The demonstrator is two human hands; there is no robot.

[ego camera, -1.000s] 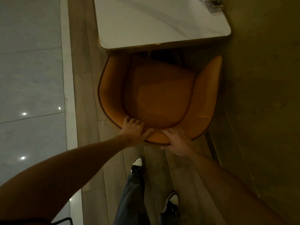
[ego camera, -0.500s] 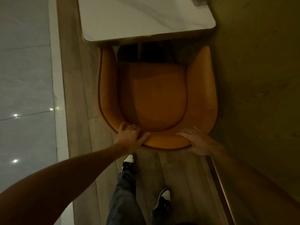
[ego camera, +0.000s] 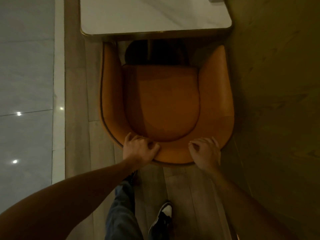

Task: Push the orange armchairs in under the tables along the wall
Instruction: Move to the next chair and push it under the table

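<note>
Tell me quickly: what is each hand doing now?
Left hand: curled over the orange armchair backrest, gripping it.
Right hand: fingers curled on the same backrest rim.

Grey glossy floor tiles [ego camera: 26,75], wooden plank flooring [ego camera: 181,196], black-and-white sneaker [ego camera: 163,217], blue jeans [ego camera: 121,213]

The table [ego camera: 155,14] is running off the top edge. Its top is hiding the orange armchair [ego camera: 162,101] arm tips. Whether the right hand [ego camera: 205,150] is gripping the backrest cannot be determined.
</note>
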